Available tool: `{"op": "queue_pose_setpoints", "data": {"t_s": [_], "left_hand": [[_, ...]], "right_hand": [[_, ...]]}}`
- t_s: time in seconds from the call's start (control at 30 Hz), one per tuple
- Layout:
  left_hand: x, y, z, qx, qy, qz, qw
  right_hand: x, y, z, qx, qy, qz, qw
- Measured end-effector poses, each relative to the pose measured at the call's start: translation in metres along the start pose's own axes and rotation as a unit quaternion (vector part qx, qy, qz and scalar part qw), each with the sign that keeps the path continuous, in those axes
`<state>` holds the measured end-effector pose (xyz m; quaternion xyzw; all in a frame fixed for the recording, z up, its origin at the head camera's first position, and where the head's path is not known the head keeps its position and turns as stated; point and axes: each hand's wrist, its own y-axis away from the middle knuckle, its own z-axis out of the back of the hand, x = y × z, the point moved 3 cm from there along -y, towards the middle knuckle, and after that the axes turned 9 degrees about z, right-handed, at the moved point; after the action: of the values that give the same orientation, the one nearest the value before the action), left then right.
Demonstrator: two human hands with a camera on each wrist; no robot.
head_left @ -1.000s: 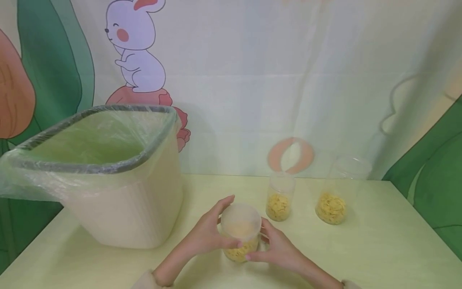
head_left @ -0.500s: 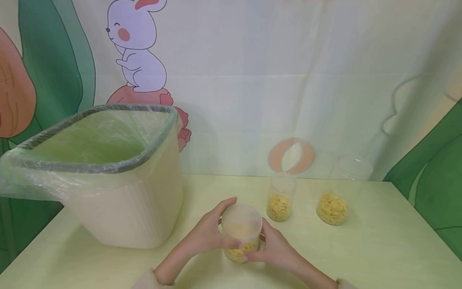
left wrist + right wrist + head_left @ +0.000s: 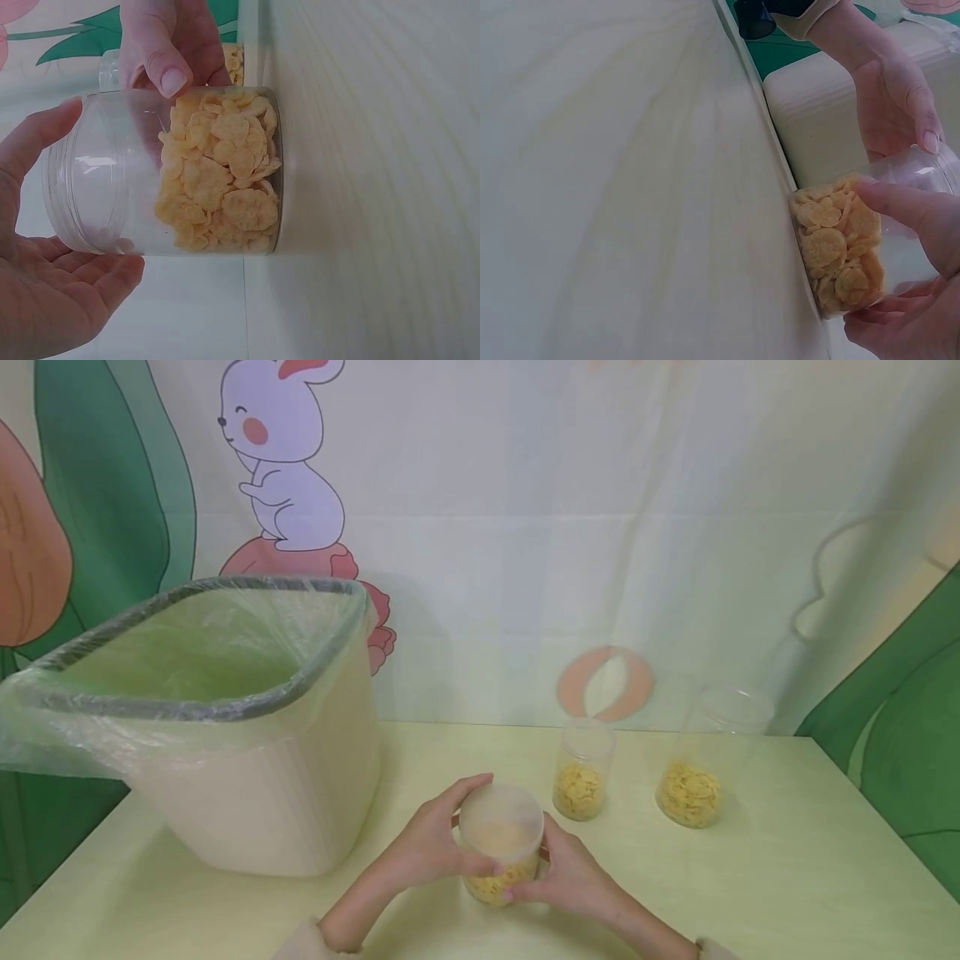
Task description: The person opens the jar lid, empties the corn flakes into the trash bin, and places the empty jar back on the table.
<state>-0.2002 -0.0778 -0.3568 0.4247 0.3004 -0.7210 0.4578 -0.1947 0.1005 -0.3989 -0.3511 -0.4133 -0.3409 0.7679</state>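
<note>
A clear plastic jar (image 3: 139,172), about half full of yellow cereal flakes (image 3: 217,172), stands upright on the table between both hands. My left hand (image 3: 435,843) grips it round the upper part, thumb in front and fingers behind. Lower down on the other side, my right hand (image 3: 573,872) holds the jar near its base, the thumb pressing the wall in the right wrist view. A whitish lid or top (image 3: 501,818) covers the view into the jar from above; whether it is a separate lid I cannot tell.
Behind stand a narrow clear jar (image 3: 583,777) and a taller clear jar (image 3: 693,777), both with flakes at the bottom. A large cream bin (image 3: 270,802) with a plastic liner stands at the left. A printed curtain (image 3: 480,568) hangs behind the table (image 3: 810,877).
The right hand's thumb has shifted slightly left along the jar's lower part. Both hands and the jar otherwise stay in place.
</note>
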Motion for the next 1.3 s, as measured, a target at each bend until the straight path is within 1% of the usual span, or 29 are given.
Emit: {"op": "queue_pose_setpoints", "data": {"t_s": [0.43, 0.6, 0.9, 1.13, 1.3], "left_hand": [[-0.004, 0.002, -0.002, -0.006, 0.01, 0.0, 0.9999], [-0.005, 0.003, -0.003, -0.009, 0.013, -0.004, 0.9999], [-0.007, 0.003, -0.006, -0.021, 0.02, -0.007, 0.9996], [-0.009, 0.007, -0.006, -0.031, 0.031, -0.013, 0.999], [-0.011, 0.009, -0.007, -0.035, 0.041, -0.006, 0.9985]], "right_hand": [[0.002, 0.004, 0.003, -0.013, -0.004, -0.018, 0.9998], [0.005, 0.006, 0.005, -0.013, -0.005, -0.018, 0.9997], [0.009, 0.009, 0.012, -0.02, 0.002, -0.004, 0.9998], [0.015, 0.01, 0.016, -0.024, 0.013, 0.006, 0.9996], [0.018, 0.011, 0.018, -0.02, 0.017, 0.017, 0.9995]]}}
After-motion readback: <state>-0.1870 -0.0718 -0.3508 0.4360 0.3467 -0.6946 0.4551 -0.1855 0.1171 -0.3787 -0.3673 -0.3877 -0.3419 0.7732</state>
